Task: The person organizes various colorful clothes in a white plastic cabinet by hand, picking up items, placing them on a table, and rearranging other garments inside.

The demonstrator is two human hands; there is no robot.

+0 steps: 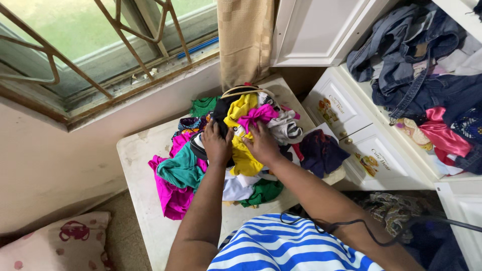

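Both hands, left hand [217, 144] and right hand [262, 144], grip the yellow garment [242, 135] lying lengthwise between them (atop the clothes pile [183, 175]), equally near.

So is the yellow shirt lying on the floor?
No, the yellow shirt lies on the clothes pile on the white table, under both hands.

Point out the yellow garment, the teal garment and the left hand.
yellow garment [244, 159], head view, lower fold between the hands
teal garment [182, 169], head view, middle of the cloth
left hand [217, 144], head view, back of the hand
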